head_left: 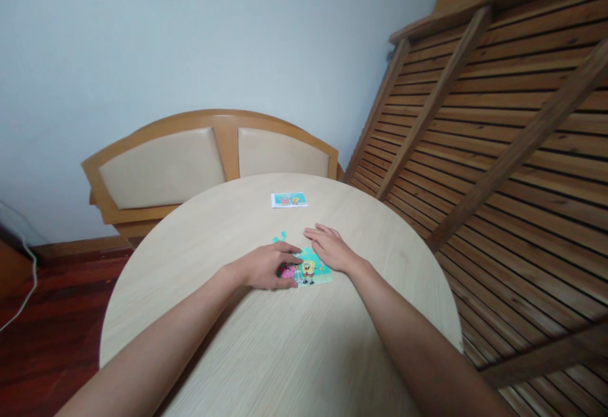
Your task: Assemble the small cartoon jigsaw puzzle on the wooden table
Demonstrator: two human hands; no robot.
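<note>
The left hand (pixel 272 266), fingers apart, covers the puzzle's (pixel 308 270) left side; the right hand (pixel 332 250), fingers nearly together, lies across its far right corner. Steadying, it seems, mid-tabletop (pixel 266 360)! Fitting the loose pieces (pixel 283 235) beyond would call for freeing one hand.

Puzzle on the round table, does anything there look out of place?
Yes: small teal pieces lie loose just beyond the left hand, apart from the mostly joined picture puzzle. Nothing visible looks spilled or damaged.
</note>
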